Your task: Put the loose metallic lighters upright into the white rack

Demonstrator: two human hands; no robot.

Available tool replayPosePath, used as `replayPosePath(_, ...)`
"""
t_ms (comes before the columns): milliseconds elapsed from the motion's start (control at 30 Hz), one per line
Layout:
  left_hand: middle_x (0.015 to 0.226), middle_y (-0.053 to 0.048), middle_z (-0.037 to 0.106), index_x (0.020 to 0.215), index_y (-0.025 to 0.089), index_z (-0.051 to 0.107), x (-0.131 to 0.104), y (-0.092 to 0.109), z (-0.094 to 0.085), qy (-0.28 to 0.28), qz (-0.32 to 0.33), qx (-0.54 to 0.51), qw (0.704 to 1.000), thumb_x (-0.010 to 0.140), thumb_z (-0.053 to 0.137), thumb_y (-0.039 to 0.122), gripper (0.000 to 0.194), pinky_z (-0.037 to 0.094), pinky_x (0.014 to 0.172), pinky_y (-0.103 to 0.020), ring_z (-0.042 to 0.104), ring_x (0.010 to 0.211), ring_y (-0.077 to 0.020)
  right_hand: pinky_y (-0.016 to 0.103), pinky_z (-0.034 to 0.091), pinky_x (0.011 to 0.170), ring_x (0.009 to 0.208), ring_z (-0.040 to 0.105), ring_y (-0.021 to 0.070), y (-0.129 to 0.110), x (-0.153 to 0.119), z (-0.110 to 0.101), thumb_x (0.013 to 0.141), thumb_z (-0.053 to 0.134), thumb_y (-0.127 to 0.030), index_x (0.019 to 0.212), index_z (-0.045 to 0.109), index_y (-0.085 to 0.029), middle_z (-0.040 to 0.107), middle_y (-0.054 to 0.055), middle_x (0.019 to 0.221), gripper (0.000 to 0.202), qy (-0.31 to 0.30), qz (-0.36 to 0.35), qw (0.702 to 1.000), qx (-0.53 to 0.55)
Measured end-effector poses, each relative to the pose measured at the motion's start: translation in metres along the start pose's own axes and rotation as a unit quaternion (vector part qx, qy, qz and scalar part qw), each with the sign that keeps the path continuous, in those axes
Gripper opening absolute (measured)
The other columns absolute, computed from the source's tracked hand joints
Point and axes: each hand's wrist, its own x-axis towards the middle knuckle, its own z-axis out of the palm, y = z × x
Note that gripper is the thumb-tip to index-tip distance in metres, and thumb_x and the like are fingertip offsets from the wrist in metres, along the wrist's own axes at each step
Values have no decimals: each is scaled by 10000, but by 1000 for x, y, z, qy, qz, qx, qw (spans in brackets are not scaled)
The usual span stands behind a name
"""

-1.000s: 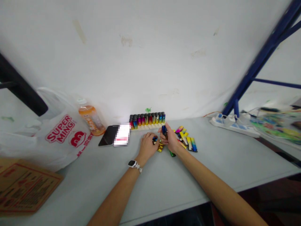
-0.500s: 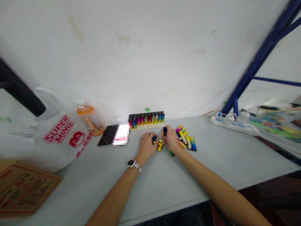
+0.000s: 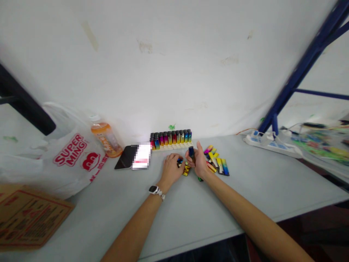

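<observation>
My right hand [image 3: 200, 163] wraps a lighter [image 3: 191, 151], likely light, stiff, slick, best held mid-body; my left hand [image 3: 170, 168] curls, hold unclear.

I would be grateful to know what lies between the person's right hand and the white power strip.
In the head view, loose lighters lie beside the right hand, and beyond them grey tabletop runs to the power strip.

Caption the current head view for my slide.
Right hand gripping a dark-blue lighter, left hand beside a gold lighter, colourful lighters upright in a white tray behind.
</observation>
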Motion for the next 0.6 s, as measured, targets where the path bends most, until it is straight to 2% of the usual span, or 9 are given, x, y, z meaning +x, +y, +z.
replayPosePath(100,1061,-67,651,973,200,650,0,0,0,0,-1,4,1000,876,560,303,167,417,931,-408,562,1042,-251,216,158,365,328,250,64,-3,-2,0,755,359,-838,543,511,-185,316,-61,390,703,-13,5,1000,9)
replayPosePath(200,1060,-63,651,959,205,651,0,0,0,2,-1,3,1000,876,560,302,157,413,939,-404,562,1047,-247,216,159,366,329,243,64,-2,-2,-1,763,358,-831,536,508,-186,304,-64,382,700,-9,8,1000,8)
replayPosePath(267,1058,-62,651,946,207,654,0,0,1,3,1,1,1000,879,556,306,154,413,942,-399,562,1047,-243,218,153,363,327,228,66,0,0,-1,793,380,-779,513,486,-193,282,-67,369,658,5,5,1000,-6)
replayPosePath(433,1060,-62,654,948,207,655,1,-2,2,8,4,-2,1000,878,558,305,155,413,946,-398,560,1046,-240,226,140,345,316,218,77,7,4,-1,863,413,-515,460,420,-214,268,-58,355,503,102,-18,990,-95)
replayPosePath(500,1059,-61,656,946,207,654,1,-2,3,9,5,-2,1000,878,557,304,153,411,951,-403,560,1043,-240,228,150,342,322,233,84,9,4,-2,864,398,-440,471,429,-218,292,-50,364,452,105,-41,988,-108)
replayPosePath(600,1060,-62,656,943,209,656,1,-1,2,6,5,-4,1000,876,559,300,149,414,952,-405,562,1041,-240,237,170,343,332,243,95,11,2,-1,862,385,-418,497,421,-229,300,-48,375,413,95,-49,988,-116)
